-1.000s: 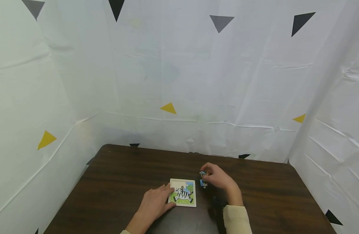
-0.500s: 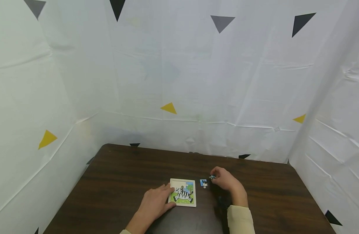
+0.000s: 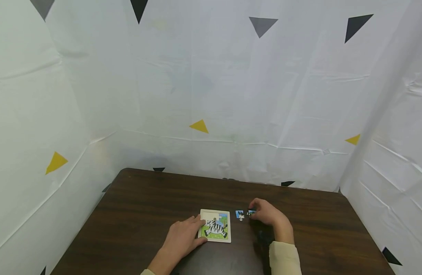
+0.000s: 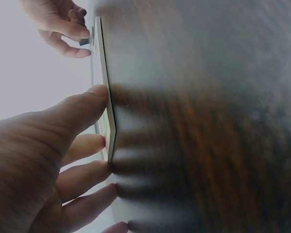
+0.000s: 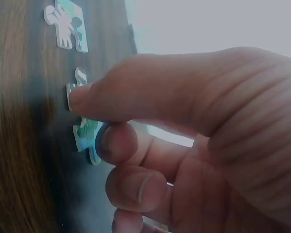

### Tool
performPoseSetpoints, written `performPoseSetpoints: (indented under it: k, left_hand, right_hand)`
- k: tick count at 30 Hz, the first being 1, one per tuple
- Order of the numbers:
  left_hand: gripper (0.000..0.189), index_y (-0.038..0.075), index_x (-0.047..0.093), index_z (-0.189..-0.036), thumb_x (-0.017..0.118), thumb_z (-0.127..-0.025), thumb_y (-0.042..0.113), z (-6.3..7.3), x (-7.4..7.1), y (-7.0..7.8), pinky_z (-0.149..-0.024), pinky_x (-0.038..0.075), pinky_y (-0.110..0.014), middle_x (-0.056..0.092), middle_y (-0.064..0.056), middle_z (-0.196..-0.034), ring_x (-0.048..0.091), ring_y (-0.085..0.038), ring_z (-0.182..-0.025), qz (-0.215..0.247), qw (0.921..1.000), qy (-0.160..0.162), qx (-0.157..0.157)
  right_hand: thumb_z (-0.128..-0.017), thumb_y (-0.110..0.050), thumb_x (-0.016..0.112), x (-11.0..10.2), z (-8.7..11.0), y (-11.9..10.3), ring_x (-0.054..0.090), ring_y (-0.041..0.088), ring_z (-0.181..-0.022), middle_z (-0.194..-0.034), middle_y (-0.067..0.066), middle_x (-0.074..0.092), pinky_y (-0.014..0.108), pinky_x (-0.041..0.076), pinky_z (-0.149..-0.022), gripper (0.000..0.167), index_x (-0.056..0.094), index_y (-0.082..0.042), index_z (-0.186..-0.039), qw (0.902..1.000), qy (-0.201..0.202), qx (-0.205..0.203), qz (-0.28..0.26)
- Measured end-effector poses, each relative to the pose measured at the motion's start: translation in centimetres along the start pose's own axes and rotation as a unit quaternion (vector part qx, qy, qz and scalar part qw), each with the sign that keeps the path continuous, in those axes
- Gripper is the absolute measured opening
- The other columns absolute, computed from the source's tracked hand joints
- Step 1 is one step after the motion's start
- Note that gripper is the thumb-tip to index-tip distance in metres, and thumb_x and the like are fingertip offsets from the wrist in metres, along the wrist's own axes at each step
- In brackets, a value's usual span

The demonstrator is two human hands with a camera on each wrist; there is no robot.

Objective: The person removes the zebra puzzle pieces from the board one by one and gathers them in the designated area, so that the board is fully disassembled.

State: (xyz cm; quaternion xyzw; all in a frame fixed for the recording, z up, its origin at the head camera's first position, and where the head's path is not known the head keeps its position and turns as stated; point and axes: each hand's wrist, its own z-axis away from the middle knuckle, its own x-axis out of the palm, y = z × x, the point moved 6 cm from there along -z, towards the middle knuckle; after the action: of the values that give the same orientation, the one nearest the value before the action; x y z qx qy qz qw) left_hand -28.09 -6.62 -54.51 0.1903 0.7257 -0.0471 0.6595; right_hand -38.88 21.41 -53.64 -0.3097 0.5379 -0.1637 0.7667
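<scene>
A square jigsaw tray with a zebra picture and a pale frame [image 3: 219, 240] lies flat on the table; its upper left part is bare. My left hand [image 3: 182, 233] rests at the tray's left side, with thumb and fingertips touching its edge. To the right of the tray, my right hand [image 3: 270, 217] pinches a small jigsaw piece [image 3: 251, 211] down at the table. Blue, green and striped parts of that piece show in the right wrist view, while my thumb [image 5: 82, 94] covers its middle. Just left of it lies a loose blue-and-white jigsaw piece [image 3: 240, 215].
The dark wood-grain table [image 3: 156, 202] extends to both sides and behind the tray. A white sheet [image 3: 211, 84] printed with grey, black and yellow triangles hangs along the back and sides.
My right hand has drawn one jigsaw piece right and slightly nearer, away from the other piece, and turned it flatter to the table. The left hand and tray stay in place.
</scene>
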Motion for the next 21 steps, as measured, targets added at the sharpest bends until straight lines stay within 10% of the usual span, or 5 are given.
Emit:
performPoseSetpoints:
  k: [21]
  left_hand:
    - [0.055, 0.023, 0.075, -0.136, 0.082, -0.091, 0.054, 0.03, 0.17, -0.05, -0.09, 0.063, -0.048, 0.071, -0.006, -0.147, 0.072, -0.025, -0.129, 0.002, 1.0, 0.007, 0.003]
  right_hand:
    - [-0.095, -0.004, 0.074, -0.03, 0.0, -0.04, 0.049, 0.016, -0.065, -0.075, 0.002, 0.056, 0.031, 0.041, -0.06, 0.026, 0.066, 0.002, -0.118, 0.9995, -0.008, -0.023, -0.019]
